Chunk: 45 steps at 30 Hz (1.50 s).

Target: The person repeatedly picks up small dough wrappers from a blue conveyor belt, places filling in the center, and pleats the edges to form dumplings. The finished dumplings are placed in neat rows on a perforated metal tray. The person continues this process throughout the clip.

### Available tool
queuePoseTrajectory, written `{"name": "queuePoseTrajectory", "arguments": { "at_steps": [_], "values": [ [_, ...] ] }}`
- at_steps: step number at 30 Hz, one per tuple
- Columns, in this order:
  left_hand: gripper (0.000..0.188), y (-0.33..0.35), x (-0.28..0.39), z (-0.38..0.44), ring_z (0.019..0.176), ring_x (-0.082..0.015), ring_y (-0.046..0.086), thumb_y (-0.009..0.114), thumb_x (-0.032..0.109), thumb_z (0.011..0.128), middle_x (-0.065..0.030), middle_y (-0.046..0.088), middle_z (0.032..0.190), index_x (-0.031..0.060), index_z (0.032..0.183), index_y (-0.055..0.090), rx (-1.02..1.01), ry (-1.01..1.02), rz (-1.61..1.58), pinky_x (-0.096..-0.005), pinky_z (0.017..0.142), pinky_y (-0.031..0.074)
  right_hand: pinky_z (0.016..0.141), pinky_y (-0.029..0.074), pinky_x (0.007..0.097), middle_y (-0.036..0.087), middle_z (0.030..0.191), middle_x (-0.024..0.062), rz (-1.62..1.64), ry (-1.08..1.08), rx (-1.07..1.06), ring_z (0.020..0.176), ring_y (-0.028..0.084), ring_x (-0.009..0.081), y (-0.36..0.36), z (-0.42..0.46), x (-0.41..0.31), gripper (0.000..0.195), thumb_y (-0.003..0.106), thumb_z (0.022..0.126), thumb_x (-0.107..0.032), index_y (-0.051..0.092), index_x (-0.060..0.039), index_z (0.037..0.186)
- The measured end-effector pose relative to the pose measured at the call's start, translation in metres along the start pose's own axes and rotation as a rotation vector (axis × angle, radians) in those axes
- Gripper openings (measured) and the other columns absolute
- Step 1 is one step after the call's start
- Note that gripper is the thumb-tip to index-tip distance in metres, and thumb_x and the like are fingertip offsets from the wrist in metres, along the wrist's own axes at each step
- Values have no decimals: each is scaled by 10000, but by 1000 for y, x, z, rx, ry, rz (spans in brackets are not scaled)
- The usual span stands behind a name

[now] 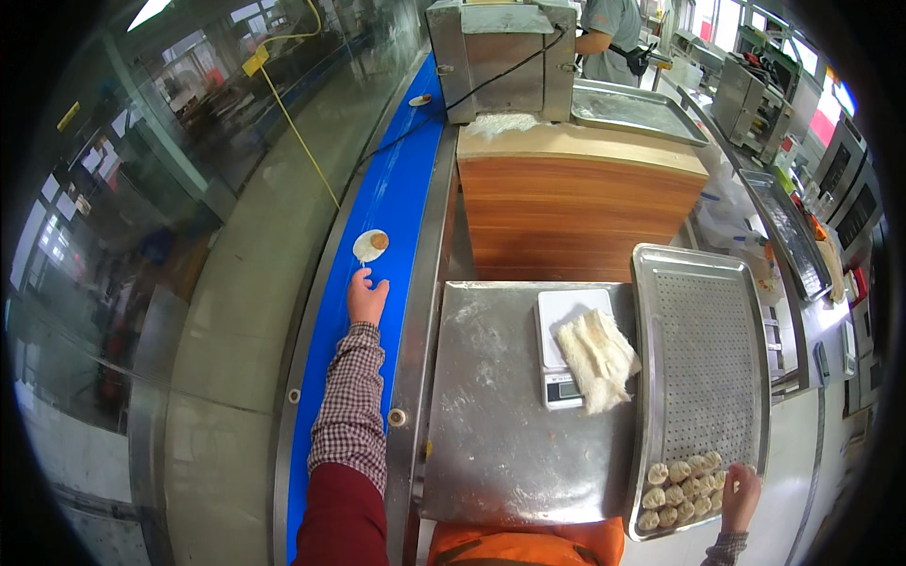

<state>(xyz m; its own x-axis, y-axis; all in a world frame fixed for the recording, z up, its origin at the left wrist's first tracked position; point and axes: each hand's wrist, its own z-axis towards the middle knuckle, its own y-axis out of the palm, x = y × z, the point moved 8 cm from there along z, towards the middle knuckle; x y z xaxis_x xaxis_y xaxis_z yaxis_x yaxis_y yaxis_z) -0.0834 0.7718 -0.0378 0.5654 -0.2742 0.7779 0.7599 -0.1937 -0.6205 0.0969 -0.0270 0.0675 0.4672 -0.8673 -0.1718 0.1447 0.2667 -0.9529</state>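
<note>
My left hand reaches over the blue conveyor belt. Its thumb and fingers are apart, and the fingertips are at the near edge of a round dough wrapper. A brown lump of filling sits on that wrapper, right of its middle. Over the right rim of a perforated metal tray is my right hand, fingers curled beside several pleated buns. Whether it still touches or holds a bun cannot be told. The buns stand in rows at the tray's near end.
A second filled wrapper lies farther up the belt. A steel table bears a white digital scale with a cloth on it. Beyond stand a wooden cabinet, a steel machine, another tray and a person.
</note>
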Motion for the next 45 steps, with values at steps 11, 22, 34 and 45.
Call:
{"name": "queuePoseTrajectory", "arguments": {
  "at_steps": [11,22,34,45],
  "values": [
    [365,14,11,47,1058,-345,555,704,122,748,-169,596,1120,57,1100,630,53,292,471,-442,918,469,689,458,402,626,826,139,5,27,-96,757,591,320,29,24,-21,67,618,807,-18,606,-20,873],
    [200,-34,-46,35,579,-123,610,642,142,832,-94,669,868,-18,952,628,-263,-186,-44,-291,539,498,647,482,364,632,822,143,51,-69,-140,713,610,292,57,45,-41,93,608,797,12,607,-1,889],
    [243,-89,-117,-15,863,-249,629,605,171,837,-109,654,888,5,1013,619,-288,-472,-48,-376,750,513,647,480,360,633,809,131,50,-107,-87,689,604,269,46,45,-50,84,601,807,-5,616,-7,890],
    [426,-134,-118,-58,1003,-283,587,648,183,781,-163,589,1074,17,1168,588,-237,-1,431,-367,871,486,714,500,354,651,873,110,86,-56,-137,756,627,263,34,39,-59,132,632,799,-24,631,-43,930]
  ]
}}
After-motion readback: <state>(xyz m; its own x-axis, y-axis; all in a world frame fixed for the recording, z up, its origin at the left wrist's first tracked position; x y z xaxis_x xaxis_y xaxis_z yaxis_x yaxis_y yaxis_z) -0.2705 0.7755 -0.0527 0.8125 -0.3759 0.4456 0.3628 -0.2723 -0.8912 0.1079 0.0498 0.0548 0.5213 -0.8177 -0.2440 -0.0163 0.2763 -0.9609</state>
